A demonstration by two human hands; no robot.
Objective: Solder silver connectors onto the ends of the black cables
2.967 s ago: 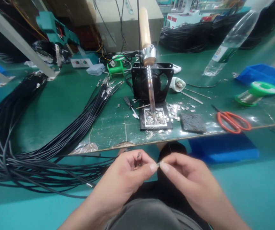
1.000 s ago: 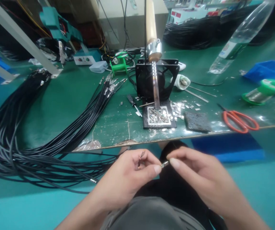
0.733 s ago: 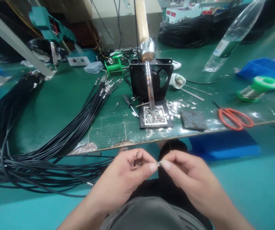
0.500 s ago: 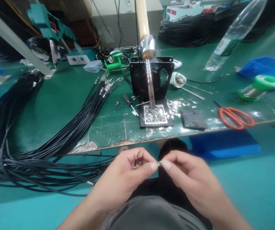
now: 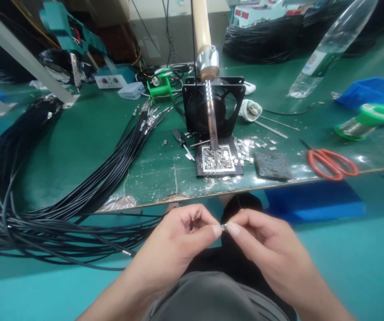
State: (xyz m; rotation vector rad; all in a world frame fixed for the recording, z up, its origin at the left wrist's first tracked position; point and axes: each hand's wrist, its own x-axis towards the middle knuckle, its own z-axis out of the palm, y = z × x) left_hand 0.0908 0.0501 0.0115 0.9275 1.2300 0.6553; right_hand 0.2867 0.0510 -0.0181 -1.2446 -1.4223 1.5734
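Above my lap, just off the bench edge, my left hand and my right hand meet fingertip to fingertip. Between their thumbs and forefingers they pinch a small shiny metal connector, mostly covered by the fingers. A copper-coloured wire end sticks up from within the curled fingers of my left hand. Black cables run from the left toward that hand and pass out of sight behind it. One cable end with a silver tip lies by my left wrist.
A soldering iron points down at a tray of metal bits, before a black fan. Orange scissors, a dark sponge, a solder spool and a plastic bottle stand rightward. A cable bundle lies left.
Both hands keep their pinch on the connector at nearly the same spot. The whole view has shifted slightly; the bench things have not moved.
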